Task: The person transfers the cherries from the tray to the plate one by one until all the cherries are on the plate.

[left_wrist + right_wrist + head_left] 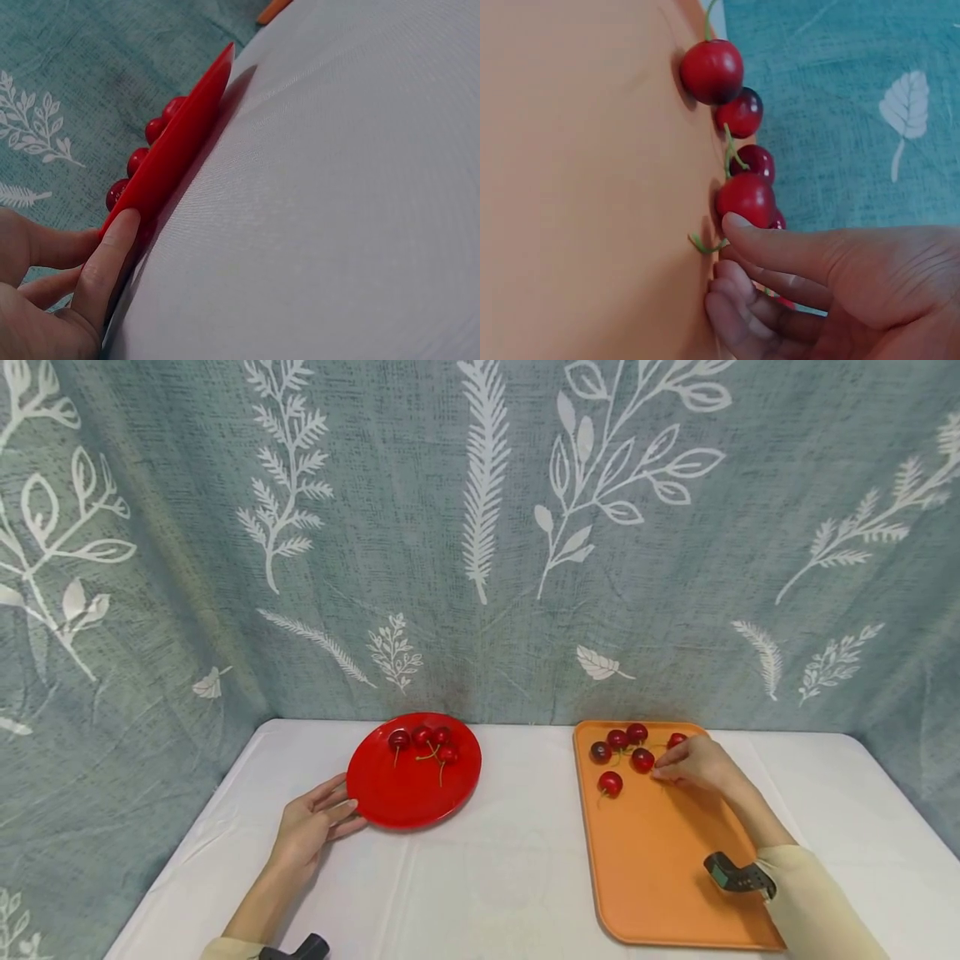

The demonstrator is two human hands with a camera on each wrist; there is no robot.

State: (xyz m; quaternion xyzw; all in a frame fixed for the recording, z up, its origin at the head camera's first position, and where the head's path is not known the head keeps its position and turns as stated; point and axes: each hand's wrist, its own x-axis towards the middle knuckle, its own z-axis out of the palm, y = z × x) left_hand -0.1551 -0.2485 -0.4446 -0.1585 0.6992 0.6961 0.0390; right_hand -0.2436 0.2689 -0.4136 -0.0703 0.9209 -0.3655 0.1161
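Observation:
My left hand holds the near-left rim of a round red plate, its thumb against the plate's outer side. Several dark red cherries with green stems, one of them a far-left cherry, lie toward the back of the plate. Over the far right part of an orange tray, my right hand has its thumb and fingers together beside a cherry. A green stem pokes out at those fingertips, pinched between them. The fingers partly hide the cherries behind.
More cherries sit at the tray's back end, including a front-left cherry and one cherry just behind the right hand. White cloth covers the table between plate and tray. A patterned green-blue curtain hangs along the back and sides.

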